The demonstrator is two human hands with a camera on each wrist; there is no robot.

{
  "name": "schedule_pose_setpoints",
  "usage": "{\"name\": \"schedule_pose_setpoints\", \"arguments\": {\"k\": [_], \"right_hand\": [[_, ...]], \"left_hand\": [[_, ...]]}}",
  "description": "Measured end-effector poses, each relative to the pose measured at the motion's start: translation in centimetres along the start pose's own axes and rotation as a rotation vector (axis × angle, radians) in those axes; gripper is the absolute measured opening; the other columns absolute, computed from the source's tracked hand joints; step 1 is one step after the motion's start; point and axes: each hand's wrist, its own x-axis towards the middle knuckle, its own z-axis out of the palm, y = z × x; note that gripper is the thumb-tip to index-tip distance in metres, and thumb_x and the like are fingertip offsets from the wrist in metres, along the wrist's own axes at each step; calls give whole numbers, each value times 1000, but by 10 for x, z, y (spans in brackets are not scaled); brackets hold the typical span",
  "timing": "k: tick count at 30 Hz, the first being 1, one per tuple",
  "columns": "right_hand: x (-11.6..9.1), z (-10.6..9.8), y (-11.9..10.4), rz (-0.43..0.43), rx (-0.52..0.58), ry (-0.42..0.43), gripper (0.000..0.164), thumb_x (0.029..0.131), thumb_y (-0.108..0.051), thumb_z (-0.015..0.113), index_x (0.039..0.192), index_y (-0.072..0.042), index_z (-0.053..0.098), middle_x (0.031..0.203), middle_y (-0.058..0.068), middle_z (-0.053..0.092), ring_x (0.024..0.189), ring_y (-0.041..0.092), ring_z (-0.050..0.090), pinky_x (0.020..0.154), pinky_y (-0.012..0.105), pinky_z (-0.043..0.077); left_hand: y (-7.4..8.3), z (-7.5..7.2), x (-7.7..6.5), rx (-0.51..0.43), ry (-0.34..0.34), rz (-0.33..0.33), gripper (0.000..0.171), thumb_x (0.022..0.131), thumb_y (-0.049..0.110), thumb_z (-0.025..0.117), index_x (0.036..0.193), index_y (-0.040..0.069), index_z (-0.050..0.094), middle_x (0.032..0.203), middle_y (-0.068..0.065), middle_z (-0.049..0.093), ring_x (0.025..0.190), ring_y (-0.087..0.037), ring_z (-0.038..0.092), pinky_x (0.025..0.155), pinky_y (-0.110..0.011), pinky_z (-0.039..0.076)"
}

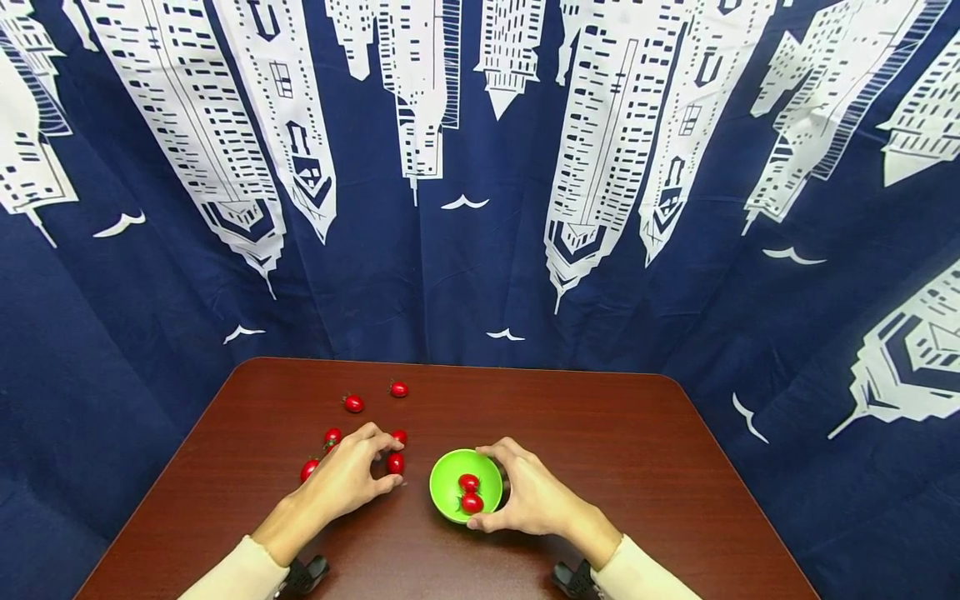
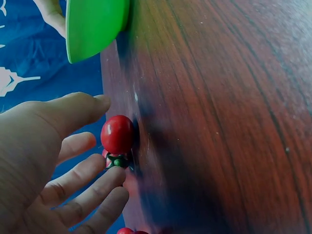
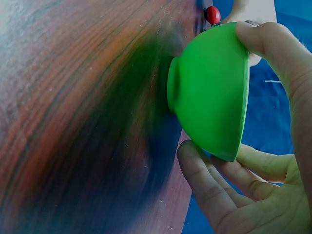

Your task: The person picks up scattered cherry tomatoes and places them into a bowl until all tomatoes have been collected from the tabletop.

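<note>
Green bowl [image 1: 450, 482]: upright on brown table [image 1: 637, 450], near front edge, centre. Holding two red cherry tomatoes [image 1: 469, 493], touching each other.

Right hand [image 1: 528, 496]: at 3 o'clock of bowl, curled round its rim and outer wall; thumb on the rim, fingers [image 3: 204, 185] against the underside in the right wrist view.

Left hand [image 1: 347, 477]: at 9 o'clock of bowl, fingers loosely spread and curved about one cherry tomato [image 2: 117, 134] lying on the table between thumb and fingertips; contact not clear, not clenched.

Loose cherry tomatoes: one [image 1: 400, 436] at 12 o'clock of left hand, two [image 1: 321, 452] at 10 o'clock, two [image 1: 375, 396] farther back.

Backdrop: navy curtain [image 1: 480, 167], white skyscraper print.
</note>
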Motion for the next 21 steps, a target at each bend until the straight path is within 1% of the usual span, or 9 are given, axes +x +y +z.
{"name": "schedule_pose_setpoints", "arguments": {"k": [6, 11, 21], "right_hand": [[-1, 0, 0, -5, -6, 6, 96, 78, -53, 106, 154, -7, 68, 135, -3, 73, 115, 13, 72, 100, 29, 66], [0, 0, -1, -19, -28, 11, 96, 78, -54, 105, 153, -6, 69, 134, -2, 74, 114, 15, 73, 101, 31, 65], [0, -1, -2, -22, -42, -6, 96, 79, -57, 104, 152, -5, 69, 133, -2, 73, 112, 13, 71, 98, 30, 64]], "left_hand": [[-1, 0, -2, -31, -9, 21, 37, 86, 17, 105, 117, 13, 86, 103, 3, 71, 88, -14, 74, 79, -24, 64], [-2, 1, -5, -61, -26, 18, 33, 86, 14, 104, 112, 13, 85, 98, 3, 68, 84, -12, 70, 75, -21, 59], [-5, 1, -9, -75, -58, 37, 30, 84, 7, 104, 106, 9, 83, 92, 3, 66, 79, -6, 66, 71, -19, 58]]}}
